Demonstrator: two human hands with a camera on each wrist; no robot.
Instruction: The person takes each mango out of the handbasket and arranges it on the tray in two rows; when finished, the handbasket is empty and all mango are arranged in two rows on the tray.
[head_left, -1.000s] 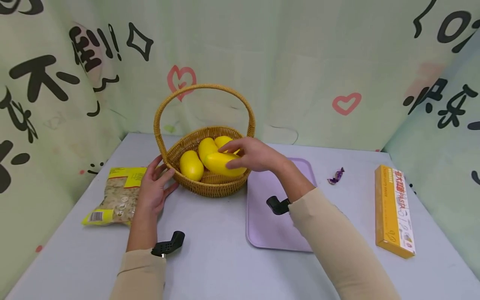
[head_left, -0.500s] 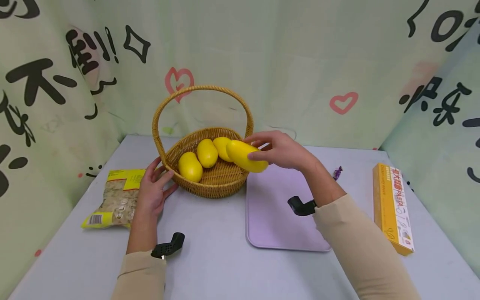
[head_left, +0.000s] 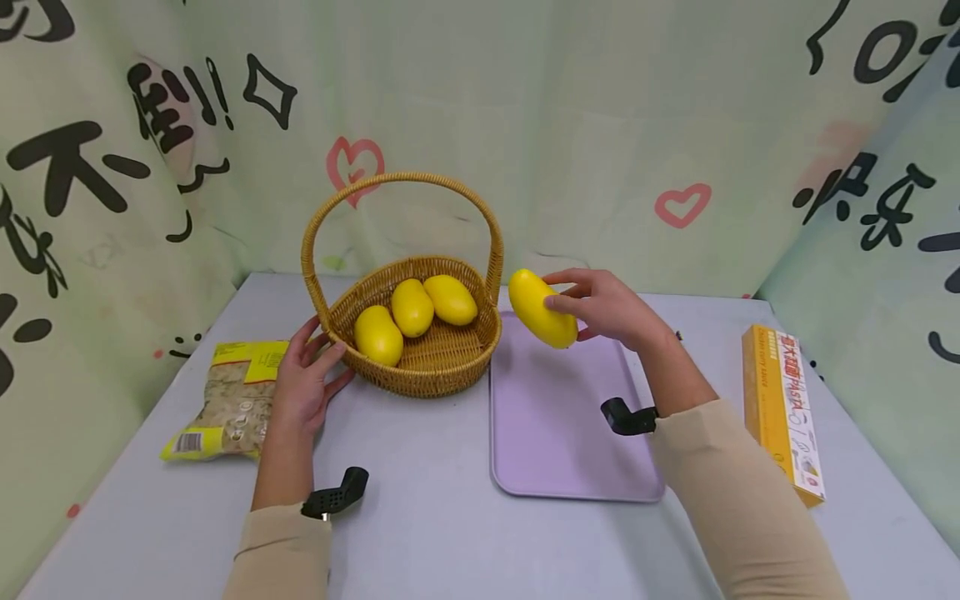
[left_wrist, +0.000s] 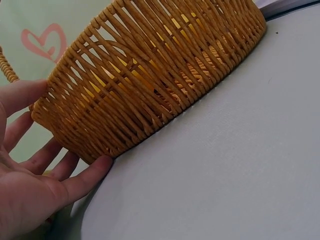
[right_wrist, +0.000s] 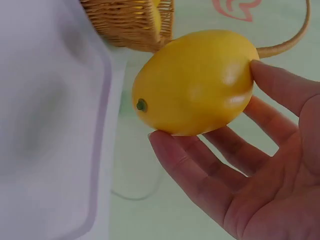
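In the head view my right hand [head_left: 603, 308] holds a glossy yellow mango [head_left: 542, 308] up beside the basket, over the far end of a lilac tray [head_left: 517, 467]. The right wrist view shows thumb and fingertips pinching the mango [right_wrist: 195, 82], its small green stem mark facing left. My left hand [head_left: 306, 383] holds the left end of a woven wicker basket [head_left: 431, 383] with a tall arched handle. Close up in the left wrist view, its spread fingers [left_wrist: 82, 180] lie along the wicker wall [left_wrist: 150, 95]. Three mangoes [head_left: 412, 308] lie inside the basket.
A yellow-and-clear food bag [head_left: 232, 400] lies left of the basket, partly behind the left hand. On the right stands an orange-and-white pasta box [head_left: 783, 408]. A printed curtain [head_left: 585, 125] hangs behind the white table [head_left: 420, 500].
My right hand has lifted the mango out of the basket and carried it right, over the tray's far end, turning it more upright. The left hand stays at the basket.
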